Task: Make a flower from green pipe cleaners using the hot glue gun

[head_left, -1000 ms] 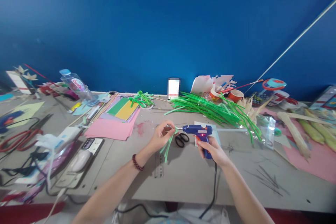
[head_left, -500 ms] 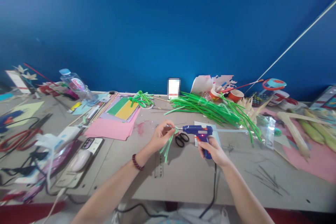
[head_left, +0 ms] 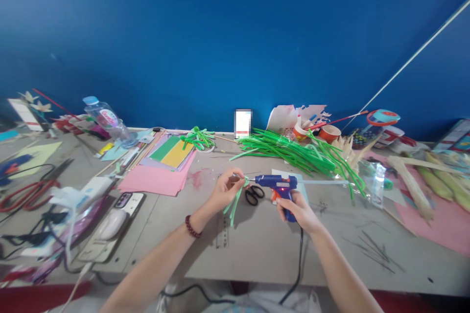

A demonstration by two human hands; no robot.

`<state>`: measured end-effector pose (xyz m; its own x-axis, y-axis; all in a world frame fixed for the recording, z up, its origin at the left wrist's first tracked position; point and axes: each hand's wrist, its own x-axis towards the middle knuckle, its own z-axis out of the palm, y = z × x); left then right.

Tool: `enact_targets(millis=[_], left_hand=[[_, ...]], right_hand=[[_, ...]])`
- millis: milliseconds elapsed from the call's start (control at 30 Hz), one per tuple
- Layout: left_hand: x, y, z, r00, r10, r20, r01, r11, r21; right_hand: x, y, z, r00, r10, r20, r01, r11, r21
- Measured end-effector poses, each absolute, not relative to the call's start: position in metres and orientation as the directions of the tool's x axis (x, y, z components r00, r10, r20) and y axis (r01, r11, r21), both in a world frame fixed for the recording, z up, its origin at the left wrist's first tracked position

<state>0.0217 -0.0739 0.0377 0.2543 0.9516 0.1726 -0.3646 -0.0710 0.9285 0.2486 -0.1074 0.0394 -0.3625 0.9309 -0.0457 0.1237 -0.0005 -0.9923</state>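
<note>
Light green pipe cleaners (head_left: 233, 206) hang from my left hand (head_left: 228, 189), whose thumb and fingers are pinched closed on their upper part. My right hand (head_left: 298, 209) is wrapped round the handle of a blue hot glue gun (head_left: 276, 182). The gun lies level, with its metal nozzle at the pipe cleaners near my left fingertips; whether it touches them I cannot tell. A pale glue stick (head_left: 323, 182) sticks out of its back end. Black-handled scissors (head_left: 254, 195) lie on the table just below the barrel. A clear ruler (head_left: 222, 231) is below my left hand.
A bundle of green pipe cleaners (head_left: 282, 151) lies along the back. Pink paper (head_left: 154, 178), a phone (head_left: 127, 205) and a water bottle (head_left: 106, 116) are to the left. Thin dark wires (head_left: 372, 252) lie at right. The gun's black cord (head_left: 301, 264) runs over the front edge.
Both hands stay nearly where they were. The orange trigger of the glue gun shows more now, below the barrel.
</note>
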Motion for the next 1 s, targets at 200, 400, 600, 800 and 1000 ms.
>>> enact_targets(millis=[200, 400, 600, 800, 1000], left_hand=[[0.020, -0.071, 0.030, 0.210, 0.939, 0.273, -0.254, -0.217, 0.942], [0.019, -0.069, 0.025, 0.212, 0.917, 0.338, -0.177, -0.304, 0.936], [0.018, -0.070, 0.031, 0.228, 0.950, 0.212, -0.334, -0.128, 0.934], [0.016, -0.069, 0.037, 0.230, 0.972, 0.054, -0.434, 0.053, 0.899], [0.018, -0.070, 0.037, 0.258, 0.966, 0.013, -0.456, 0.110, 0.883]], right_hand=[[0.249, -0.108, 0.041, -0.354, 0.934, -0.041, 0.198, 0.032, -0.980], [0.251, -0.109, 0.038, -0.351, 0.936, -0.012, 0.245, 0.079, -0.966], [0.252, -0.107, 0.036, -0.342, 0.939, 0.024, 0.248, 0.115, -0.962], [0.249, -0.108, 0.040, -0.286, 0.958, -0.005, 0.151, 0.040, -0.988], [0.245, -0.109, 0.046, -0.269, 0.963, -0.024, 0.052, -0.011, -0.999]])
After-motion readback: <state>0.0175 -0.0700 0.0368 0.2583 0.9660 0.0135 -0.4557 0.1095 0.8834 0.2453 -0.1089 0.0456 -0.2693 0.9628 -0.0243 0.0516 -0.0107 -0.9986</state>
